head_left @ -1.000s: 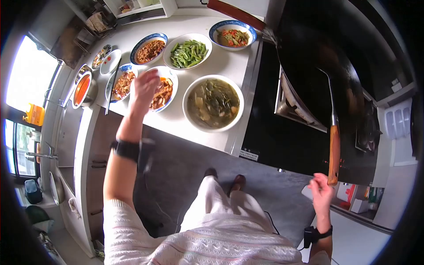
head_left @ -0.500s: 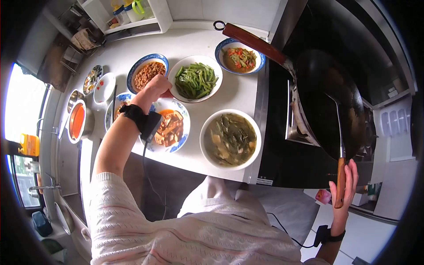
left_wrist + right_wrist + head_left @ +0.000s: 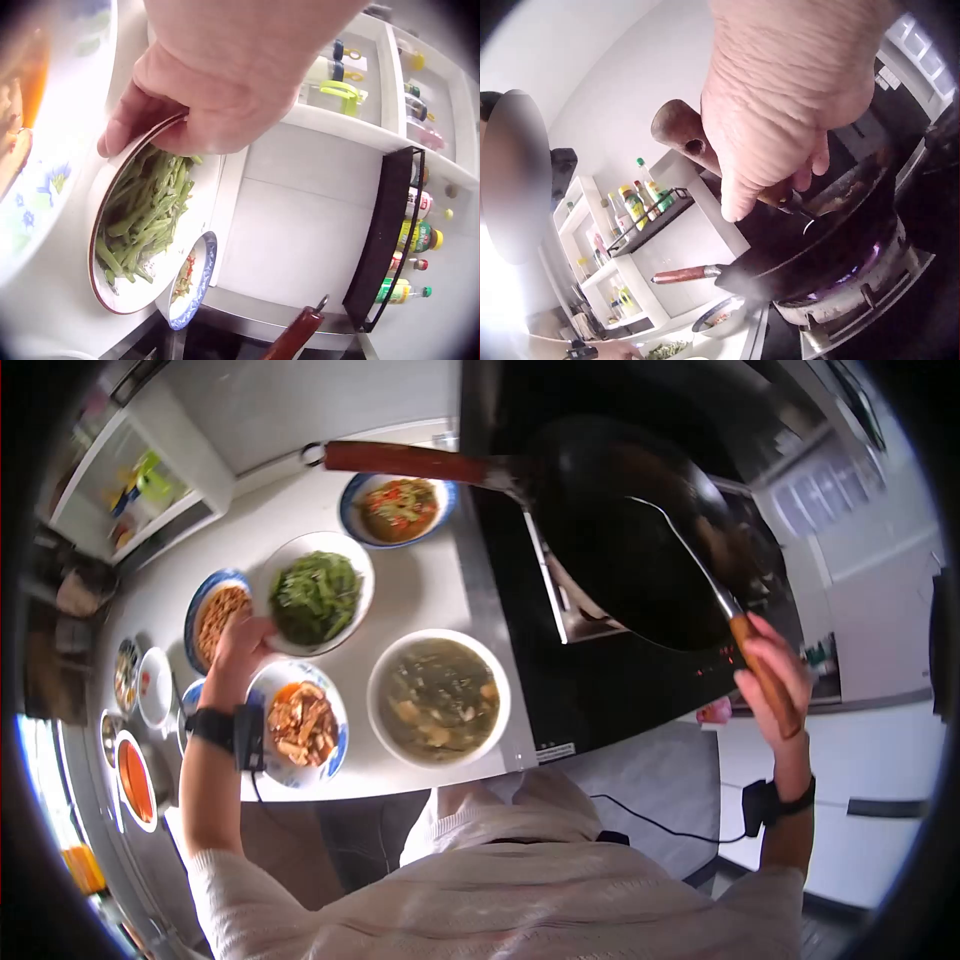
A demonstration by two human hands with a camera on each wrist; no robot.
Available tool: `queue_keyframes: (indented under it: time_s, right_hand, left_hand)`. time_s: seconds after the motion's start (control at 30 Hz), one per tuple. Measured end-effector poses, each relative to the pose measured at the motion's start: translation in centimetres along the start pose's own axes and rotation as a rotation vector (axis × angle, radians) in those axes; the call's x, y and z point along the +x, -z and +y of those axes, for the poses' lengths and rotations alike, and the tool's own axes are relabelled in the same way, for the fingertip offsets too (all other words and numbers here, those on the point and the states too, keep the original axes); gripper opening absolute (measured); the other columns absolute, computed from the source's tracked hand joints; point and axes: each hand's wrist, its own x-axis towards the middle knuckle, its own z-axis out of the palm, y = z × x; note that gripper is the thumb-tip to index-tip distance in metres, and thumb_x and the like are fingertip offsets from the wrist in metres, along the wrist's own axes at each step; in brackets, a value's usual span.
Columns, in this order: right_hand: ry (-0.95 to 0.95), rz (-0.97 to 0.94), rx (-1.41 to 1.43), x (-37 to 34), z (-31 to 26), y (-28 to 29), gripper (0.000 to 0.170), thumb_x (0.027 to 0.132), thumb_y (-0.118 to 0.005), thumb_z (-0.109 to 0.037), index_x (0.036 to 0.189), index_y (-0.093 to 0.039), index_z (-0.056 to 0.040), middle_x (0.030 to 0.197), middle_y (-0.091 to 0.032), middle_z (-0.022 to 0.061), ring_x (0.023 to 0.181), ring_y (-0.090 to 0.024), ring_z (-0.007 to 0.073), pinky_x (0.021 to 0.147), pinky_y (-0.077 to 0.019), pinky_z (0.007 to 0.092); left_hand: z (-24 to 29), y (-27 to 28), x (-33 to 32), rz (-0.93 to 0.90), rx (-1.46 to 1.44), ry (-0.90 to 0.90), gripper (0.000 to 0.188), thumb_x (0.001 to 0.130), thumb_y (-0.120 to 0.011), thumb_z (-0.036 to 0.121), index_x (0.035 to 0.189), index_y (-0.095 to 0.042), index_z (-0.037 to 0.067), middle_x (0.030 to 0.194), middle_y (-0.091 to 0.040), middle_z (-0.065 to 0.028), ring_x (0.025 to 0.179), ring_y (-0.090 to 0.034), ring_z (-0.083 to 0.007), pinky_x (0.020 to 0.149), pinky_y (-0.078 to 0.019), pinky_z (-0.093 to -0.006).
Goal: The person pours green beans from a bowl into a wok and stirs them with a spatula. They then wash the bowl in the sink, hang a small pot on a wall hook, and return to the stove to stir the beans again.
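Note:
My left hand (image 3: 243,647) grips the rim of the white plate of green vegetables (image 3: 316,596), thumb and fingers on either side of it. In the left wrist view that hand (image 3: 217,90) pinches the tilted, brown-edged rim of the plate (image 3: 112,300). My right hand (image 3: 778,678) is curled round the wooden handle (image 3: 768,680) of a metal utensil whose far end lies in the dark wok (image 3: 640,570). Seen from the right wrist, the right hand (image 3: 787,112) holds the handle (image 3: 686,139) over the wok (image 3: 810,255), with purple-blue flame beneath it.
A soup bowl (image 3: 438,698) stands near the counter's front edge, left of the stove. Around the plate are a bowl of peppers (image 3: 398,510), a minced dish (image 3: 222,620) and a tofu-like dish (image 3: 302,725). The wok's red handle (image 3: 405,460) juts left over the counter.
My left hand has come away from beside the plate's edge with the plate now lifted and tilted. My right hand has closed round the utensil handle. The head view has turned.

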Motion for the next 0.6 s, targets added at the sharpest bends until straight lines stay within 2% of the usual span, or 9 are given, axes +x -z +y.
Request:
queue_keyframes:
  time_s: [0.07, 0.1, 0.13, 0.17, 0.27, 0.33, 0.43, 0.47, 0.6]
  right_hand:
    - [-0.022, 0.11, 0.147, 0.4, 1.4, 0.7, 0.032, 0.069, -0.062, 0.005, 0.1, -0.058, -0.002, 0.115, -0.055, 0.0157, 0.101, -0.056, 0.0239, 0.087, -0.0441, 0.0311]
    - [-0.072, 0.172, 0.131, 0.6, 1.4, 1.2, 0.029, 0.073, -0.062, 0.002, 0.101, -0.058, -0.0012, 0.108, -0.059, 0.0127, 0.096, -0.057, 0.0205, 0.084, -0.0441, 0.0285]
    - [-0.166, 0.199, 0.138, 0.2, 2.2, 2.4, 0.027, 0.074, -0.062, 0.0, 0.101, -0.057, -0.0009, 0.104, -0.06, 0.0113, 0.094, -0.057, 0.0192, 0.082, -0.0441, 0.027]
    - [-0.238, 0.213, 0.154, 0.7, 2.7, 3.2, 0.026, 0.076, -0.062, -0.002, 0.102, -0.057, -0.0007, 0.1, -0.06, 0.0098, 0.092, -0.057, 0.0178, 0.08, -0.0441, 0.0255]
    - [-0.173, 0.212, 0.164, 1.0, 4.1, 4.7, 0.022, 0.08, -0.061, -0.005, 0.1, -0.058, -0.0005, 0.096, -0.061, 0.0075, 0.089, -0.057, 0.0146, 0.076, -0.044, 0.0227]
    - [-0.121, 0.193, 0.137, 1.2, 5.3, 5.9, 0.018, 0.08, -0.06, -0.004, 0.098, -0.059, 0.0008, 0.093, -0.061, 0.0073, 0.086, -0.059, 0.0144, 0.076, -0.0443, 0.0224]
    - [-0.211, 0.268, 0.463, 1.3, 8.7, 6.7, 0.022, 0.085, -0.057, -0.01, 0.101, -0.056, 0.0051, 0.093, -0.061, 0.0119, 0.082, -0.061, 0.0168, 0.076, -0.0458, 0.0234]
    - [-0.207, 0.272, 0.505, 1.1, 10.1, 7.1, 0.025, 0.086, -0.056, -0.012, 0.103, -0.054, 0.005, 0.094, -0.06, 0.0131, 0.083, -0.062, 0.0174, 0.075, -0.0465, 0.0242]
    - [-0.1, 0.272, 0.657, 0.8, 14.0, 7.7, 0.023, 0.085, -0.056, -0.011, 0.103, -0.055, 0.0041, 0.092, -0.06, 0.0125, 0.082, -0.061, 0.0176, 0.076, -0.0468, 0.0256]
  left_hand:
    - [-0.5, 1.0, 0.9, -0.006, -0.136, 0.042, 0.029, 0.071, -0.047, -0.005, 0.099, -0.053, -0.009, 0.086, -0.061, -0.0163, 0.075, -0.062, -0.0258, 0.066, -0.0537, -0.0339]
    - [0.7, 0.5, -0.4, -0.013, -0.126, 0.022, 0.036, 0.071, -0.045, -0.004, 0.105, -0.05, -0.012, 0.095, -0.059, -0.0198, 0.082, -0.061, -0.0289, 0.071, -0.0535, -0.0378]
    - [3.9, -3.7, -4.0, 0.006, -0.165, -0.106, 0.04, 0.07, -0.044, -0.005, 0.109, -0.047, -0.014, 0.1, -0.056, -0.021, 0.086, -0.06, -0.031, 0.073, -0.0532, -0.0404]
    - [3.0, -1.7, -3.9, 0.033, -0.222, -0.045, 0.045, 0.07, -0.043, -0.006, 0.114, -0.043, -0.014, 0.103, -0.055, -0.022, 0.089, -0.06, -0.0319, 0.075, -0.0524, -0.0413]
    - [0.8, 2.0, -6.3, 0.09, -0.18, -0.114, 0.028, 0.07, -0.045, -0.004, 0.097, -0.053, -0.009, 0.085, -0.056, -0.015, 0.081, -0.059, -0.0253, 0.076, -0.0509, -0.0403]
    - [1.5, -1.8, -10.0, 0.156, -0.203, -0.138, 0.023, 0.069, -0.045, -0.004, 0.09, -0.053, -0.008, 0.082, -0.055, -0.0137, 0.079, -0.058, -0.0238, 0.075, -0.0505, -0.0398]
    - [2.3, -4.8, -13.0, 0.266, -0.25, -0.09, 0.014, 0.065, -0.044, -0.004, 0.076, -0.052, -0.004, 0.079, -0.054, -0.0123, 0.078, -0.056, -0.0224, 0.075, -0.0497, -0.0385]
    - [5.3, -11.7, -14.7, 0.444, -0.301, -0.063, 0.008, 0.064, -0.044, -0.003, 0.069, -0.049, -0.001, 0.076, -0.052, -0.0106, 0.074, -0.055, -0.0225, 0.071, -0.0491, -0.0367]
    - [7.1, -15.5, -15.9, 0.373, -0.28, -0.131, 0.005, 0.065, -0.044, -0.001, 0.063, -0.047, 0.002, 0.069, -0.048, -0.0063, 0.066, -0.053, -0.0185, 0.061, -0.0476, -0.0319]
